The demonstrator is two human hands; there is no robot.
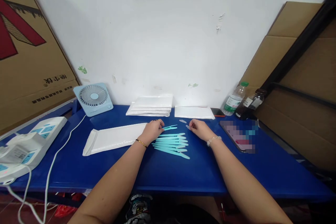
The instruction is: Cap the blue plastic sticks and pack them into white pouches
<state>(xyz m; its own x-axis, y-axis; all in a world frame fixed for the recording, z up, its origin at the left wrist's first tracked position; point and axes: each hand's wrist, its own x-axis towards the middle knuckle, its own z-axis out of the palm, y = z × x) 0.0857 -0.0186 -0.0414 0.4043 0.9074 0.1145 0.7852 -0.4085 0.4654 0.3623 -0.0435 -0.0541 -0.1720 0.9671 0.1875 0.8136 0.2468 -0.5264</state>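
Observation:
Several teal eyebrow razors (170, 143) lie fanned out in a row on the blue table. My left hand (153, 130) is closed on the handle end of one teal eyebrow razor (170, 127), just above that row, its blade end pointing right. To the right, my right hand (201, 129) pinches a small clear blade cap (188, 127) between thumb and fingers. Another small clear cap (183, 121) rests on the table just beyond. A white padded envelope (115, 139) lies flat beside my left hand, its flap end at the left.
Against the wall are a stack of white padded envelopes (151, 105) and another envelope (194, 112). A blue fan (95, 98) and power strip (49, 126) stand left. At right are a phone (236, 134), a dark device (217, 112), a water bottle (233, 101) and a dark bottle (249, 105).

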